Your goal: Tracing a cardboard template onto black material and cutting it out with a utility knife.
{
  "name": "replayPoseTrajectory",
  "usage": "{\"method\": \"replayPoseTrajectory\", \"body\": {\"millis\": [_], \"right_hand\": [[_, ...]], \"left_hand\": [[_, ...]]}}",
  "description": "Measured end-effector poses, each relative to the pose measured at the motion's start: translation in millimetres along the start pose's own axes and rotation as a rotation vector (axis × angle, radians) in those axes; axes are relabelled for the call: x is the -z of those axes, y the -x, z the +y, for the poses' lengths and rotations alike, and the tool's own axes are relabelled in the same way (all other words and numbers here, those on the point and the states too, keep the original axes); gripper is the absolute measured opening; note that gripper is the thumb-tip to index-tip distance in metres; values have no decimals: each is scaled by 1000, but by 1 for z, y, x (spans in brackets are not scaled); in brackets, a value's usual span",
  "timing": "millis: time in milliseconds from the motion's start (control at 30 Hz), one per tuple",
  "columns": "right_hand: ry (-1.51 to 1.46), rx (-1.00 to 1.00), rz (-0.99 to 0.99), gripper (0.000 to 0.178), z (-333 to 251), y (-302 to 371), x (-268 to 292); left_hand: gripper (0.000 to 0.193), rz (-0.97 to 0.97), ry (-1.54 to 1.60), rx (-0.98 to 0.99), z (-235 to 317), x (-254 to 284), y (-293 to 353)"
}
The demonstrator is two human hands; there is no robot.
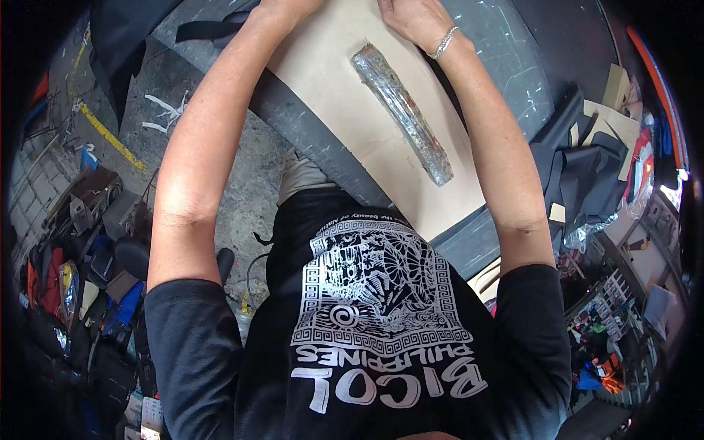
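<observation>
A long beige sheet (330, 95) lies slantwise across the dark grey work table (506, 44). On top of it rests a worn bar wrapped in shiny clear tape or plastic (403, 114), which neither hand touches. My left hand (293, 6) reaches to the sheet's far left side, mostly cut off by the upper edge, so its fingers are out of sight. At the far right side, my right hand (418, 20), with a silver bracelet (443, 42) on the wrist, lies low over the sheet. Its fingertips run out of the picture, and what they touch is hidden.
A black strap (209, 29) and dark sheet material (125, 51) lie at the table's far left. Black material and beige offcuts (594, 154) are heaped at the right. Bags and boxes (95, 271) crowd the floor on the left. White scraps (165, 114) lie on the concrete.
</observation>
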State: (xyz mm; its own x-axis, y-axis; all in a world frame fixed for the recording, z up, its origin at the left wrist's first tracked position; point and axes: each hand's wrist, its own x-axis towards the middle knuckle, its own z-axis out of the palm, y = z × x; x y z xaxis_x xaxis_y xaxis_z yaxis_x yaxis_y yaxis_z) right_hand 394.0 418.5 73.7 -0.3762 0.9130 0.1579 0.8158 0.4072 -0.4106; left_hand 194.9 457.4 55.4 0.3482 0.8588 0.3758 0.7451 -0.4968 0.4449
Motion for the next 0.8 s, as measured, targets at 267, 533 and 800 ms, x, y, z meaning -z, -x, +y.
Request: {"method": "replayPoseTrajectory", "body": {"millis": [267,533,800], "right_hand": [[-26,-74,-7,40,-8,6,0],[27,-55,-17,42,-5,5,-6],[47,-105,-150,43,-37,3,17]], "left_hand": [[33,-41,-19,8,3,0,2],[34,-72,-40,-24,6,-1,4],[37,-12,-96,-14,1,3,10]]}}
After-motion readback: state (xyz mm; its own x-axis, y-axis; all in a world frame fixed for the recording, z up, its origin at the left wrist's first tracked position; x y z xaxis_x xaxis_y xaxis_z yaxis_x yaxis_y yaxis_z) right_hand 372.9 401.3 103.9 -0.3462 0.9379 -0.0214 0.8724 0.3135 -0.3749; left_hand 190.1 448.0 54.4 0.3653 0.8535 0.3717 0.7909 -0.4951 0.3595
